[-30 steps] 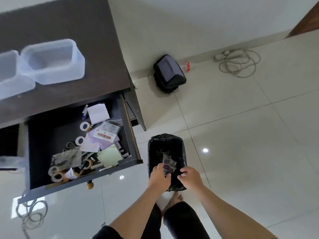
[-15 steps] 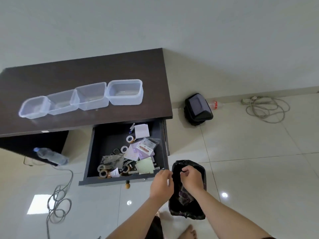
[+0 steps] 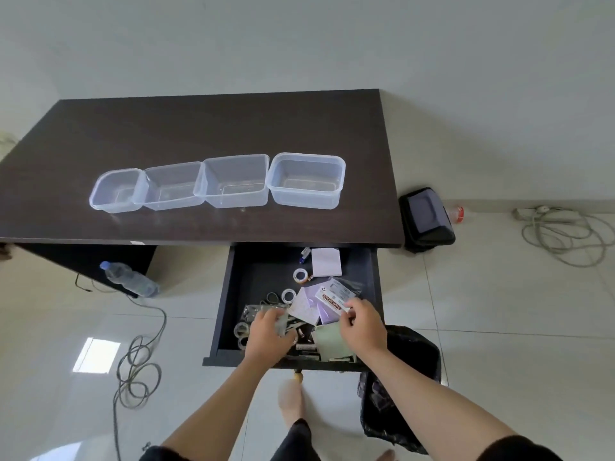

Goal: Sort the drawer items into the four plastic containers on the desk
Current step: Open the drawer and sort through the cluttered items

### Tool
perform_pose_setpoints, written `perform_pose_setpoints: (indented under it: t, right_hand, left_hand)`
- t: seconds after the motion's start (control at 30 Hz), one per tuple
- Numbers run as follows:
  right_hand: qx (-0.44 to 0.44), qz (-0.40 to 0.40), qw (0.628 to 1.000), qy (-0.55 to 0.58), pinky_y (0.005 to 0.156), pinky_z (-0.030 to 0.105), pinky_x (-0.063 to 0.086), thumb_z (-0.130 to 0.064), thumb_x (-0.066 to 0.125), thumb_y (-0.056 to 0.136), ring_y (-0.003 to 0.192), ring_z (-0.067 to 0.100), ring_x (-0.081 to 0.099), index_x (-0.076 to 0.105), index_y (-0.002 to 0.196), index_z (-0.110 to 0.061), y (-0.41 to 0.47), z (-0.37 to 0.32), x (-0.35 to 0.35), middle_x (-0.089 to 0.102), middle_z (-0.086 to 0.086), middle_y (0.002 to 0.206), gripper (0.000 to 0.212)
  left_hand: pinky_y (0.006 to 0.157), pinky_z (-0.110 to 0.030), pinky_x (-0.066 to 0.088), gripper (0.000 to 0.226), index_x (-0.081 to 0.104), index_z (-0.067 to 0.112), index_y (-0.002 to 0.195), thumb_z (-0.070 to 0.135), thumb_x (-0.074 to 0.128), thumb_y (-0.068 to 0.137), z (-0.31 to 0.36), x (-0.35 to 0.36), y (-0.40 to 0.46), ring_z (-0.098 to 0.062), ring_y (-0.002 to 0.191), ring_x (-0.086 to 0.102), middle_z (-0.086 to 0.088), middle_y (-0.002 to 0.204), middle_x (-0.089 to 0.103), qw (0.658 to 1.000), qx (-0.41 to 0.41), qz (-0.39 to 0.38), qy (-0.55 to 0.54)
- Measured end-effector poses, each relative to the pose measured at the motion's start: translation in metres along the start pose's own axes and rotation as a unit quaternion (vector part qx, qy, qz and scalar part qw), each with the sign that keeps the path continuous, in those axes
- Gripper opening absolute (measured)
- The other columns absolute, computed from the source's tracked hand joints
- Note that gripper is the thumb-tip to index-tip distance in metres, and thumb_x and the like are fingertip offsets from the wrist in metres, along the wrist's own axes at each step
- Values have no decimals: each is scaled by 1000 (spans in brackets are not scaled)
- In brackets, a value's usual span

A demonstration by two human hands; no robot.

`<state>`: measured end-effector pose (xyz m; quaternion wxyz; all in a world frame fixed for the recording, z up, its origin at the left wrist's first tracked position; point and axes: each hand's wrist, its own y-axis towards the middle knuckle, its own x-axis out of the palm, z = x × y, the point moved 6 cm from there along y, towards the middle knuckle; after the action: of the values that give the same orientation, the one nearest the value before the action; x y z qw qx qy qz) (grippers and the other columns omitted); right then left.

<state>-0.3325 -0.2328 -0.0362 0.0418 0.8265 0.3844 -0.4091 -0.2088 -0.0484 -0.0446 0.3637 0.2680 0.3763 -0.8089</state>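
My right hand (image 3: 361,326) is down in the drawer (image 3: 233,294), fingers curled, thumb and forefinger pinching the near corner of the sticky-note pack (image 3: 334,299). My left hand (image 3: 268,334) is just beside it, fingers bent into the clutter over a clear plastic sleeve (image 3: 258,312); whether they've actually closed on anything I can't tell. Tape rolls (image 3: 241,329) sit just left of those fingers, loose purple and green notes (image 3: 329,344) between my two hands.

Risk here: it's only a corner pinch on a slick wrapper, so the pack may slip or drag the loose sheets out with it. My left could snag several things at once.

Farther out, the four plastic containers (image 3: 306,181) wait in a row on the desk (image 3: 199,128), well beyond my fingertips, all looking bare. The black bin (image 3: 416,354) sits right under my right wrist, so a drop could land there.
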Motion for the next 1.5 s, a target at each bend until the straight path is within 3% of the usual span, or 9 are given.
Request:
perform_pose_setpoints:
  t: [0.2,0.3,0.43,0.57,0.7,0.87,1.07,1.27,1.5]
  right_hand:
    - [41,-70,991,-107,93,41,47,-39,63,82,120,27,40,45,134,-28,31,-13,43,41,5,137,56]
    - [76,-117,972,-190,112,51,27,-56,68,73,138,34,22,27,144,-41,43,-9,59,14,6,156,83]
    - [112,-170,958,-202,114,59,12,-61,68,72,144,39,2,15,146,-46,54,-5,80,-7,5,159,92]
    - [126,-179,958,-187,112,51,26,-55,70,73,141,35,14,22,145,-45,58,-3,94,4,5,158,88]
    - [115,-138,970,-162,95,39,44,-47,75,71,125,31,31,39,139,-41,60,-7,92,29,2,144,77]
    - [120,-118,977,-130,84,34,46,-38,75,72,119,28,35,54,129,-34,60,-7,89,40,-1,135,60]
    - [119,-62,988,-77,74,32,50,-35,77,71,105,26,50,70,102,-27,56,-2,77,54,-2,115,33]
    - [111,-68,991,-43,66,29,47,-21,70,81,89,25,60,73,103,-21,53,-6,62,58,4,107,22]
    - [89,-58,994,-30,59,27,44,-6,59,83,80,23,58,72,101,-26,41,-12,41,59,4,102,30]
  left_hand:
    - [116,-50,22,108,23,38,145,53,83,56,-44,-6,35,-34,142,6,-1,156,5,975,-46,-195,92]
    - [117,-55,14,121,11,46,146,55,85,51,-54,-1,44,-35,145,-13,3,158,-16,961,-51,-247,117]
    - [116,-57,7,122,8,48,147,64,81,51,-65,11,53,-32,143,-25,1,155,-29,951,-39,-263,154]
    - [116,-52,21,91,31,47,140,66,73,62,-65,14,61,-33,145,-5,-2,158,-8,972,-31,-187,140]
    - [103,-43,42,62,48,43,130,57,69,73,-60,8,65,-30,130,28,-1,147,24,976,-21,-115,185]
    - [91,-36,52,54,55,36,125,51,71,75,-61,5,69,-27,119,46,-2,146,23,980,-29,-95,169]
    - [90,-36,50,47,57,29,118,49,71,76,-57,1,69,-20,112,51,2,124,54,983,4,-97,156]
    - [81,-31,49,32,62,27,97,45,73,73,-47,-6,62,-16,103,55,6,106,63,982,30,-99,159]
    - [87,-35,23,19,59,34,81,49,66,72,-27,-27,44,-12,103,46,17,92,62,981,28,-37,189]
